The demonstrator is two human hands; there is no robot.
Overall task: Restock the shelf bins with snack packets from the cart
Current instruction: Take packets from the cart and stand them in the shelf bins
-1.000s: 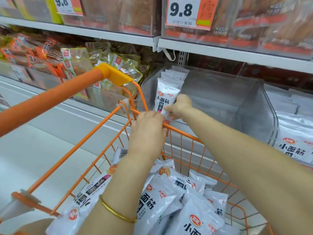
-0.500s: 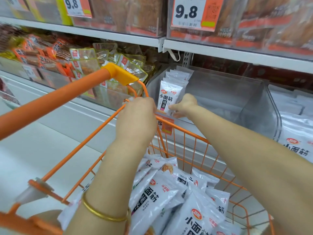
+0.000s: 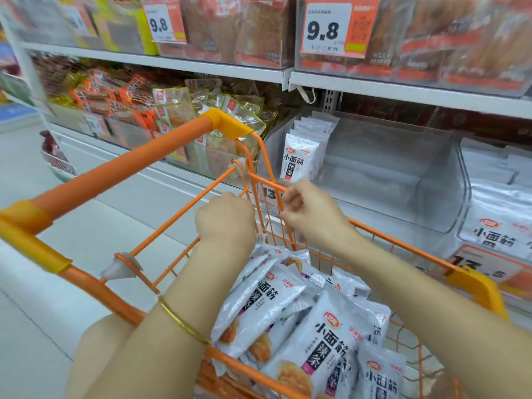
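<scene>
Your right hand (image 3: 309, 210) is curled, empty, left hand (image 3: 226, 217) curled maybe round the cart (image 3: 115, 166) wire, can't tell; pull packets (image 3: 325, 341) from the cart, stand them upright against the row (image 3: 299, 160) at the left end of the bin (image 3: 437, 191).

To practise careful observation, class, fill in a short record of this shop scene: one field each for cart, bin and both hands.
cart: orange wire, holds a pile of white snack packets
bin: clear; one row of upright packets at its left wall, rest bare
left hand: curled over the cart's front rim
right hand: fingers curled at the rim; unclear whether it holds it
</scene>
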